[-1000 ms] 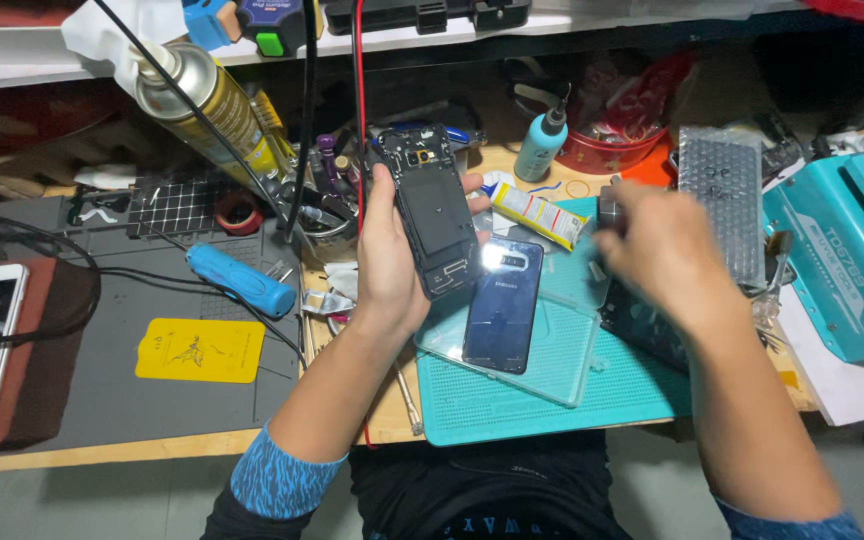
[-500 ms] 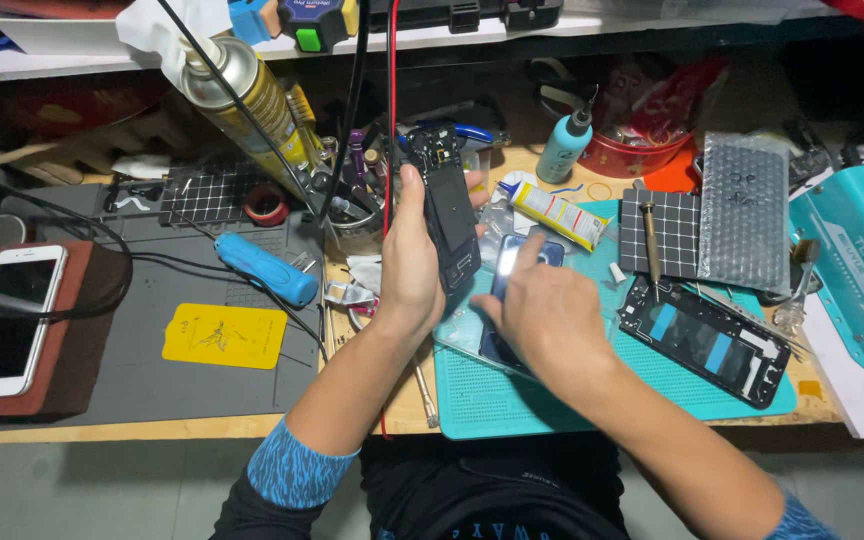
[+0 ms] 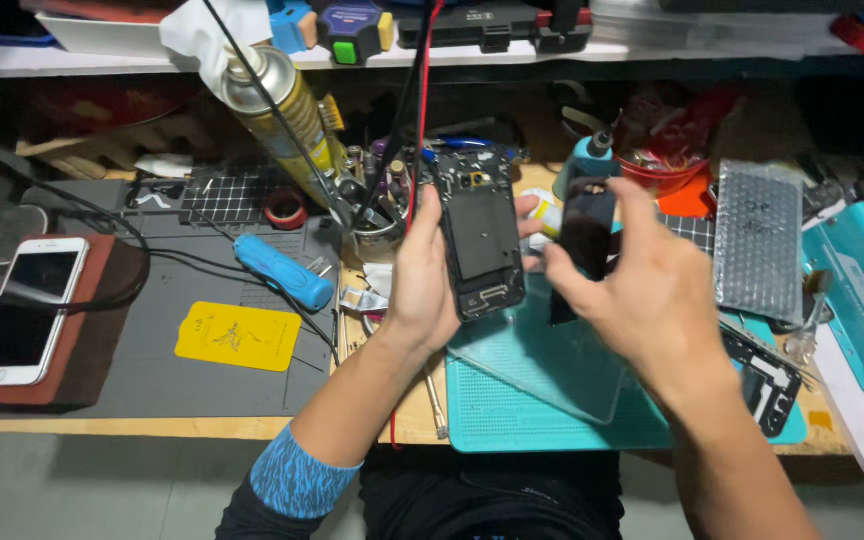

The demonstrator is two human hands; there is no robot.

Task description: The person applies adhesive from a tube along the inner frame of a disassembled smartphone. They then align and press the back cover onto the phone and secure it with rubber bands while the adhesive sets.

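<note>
Already opened — left hand (image 3: 422,285) clasps the bare phone frame (image 3: 480,240); right hand (image 3: 642,290) pinches a dark panel (image 3: 584,235) beside it, not yet joined.

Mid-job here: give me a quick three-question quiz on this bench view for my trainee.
1. True or false: the left hand grips the opened phone body.
2. What does the right hand hold? A) dark phone panel B) blue screwdriver C) spray can
3. What lies on the brown pad at far left?

Key: 1 true. 2 A. 3 The white phone, screen up.
</note>
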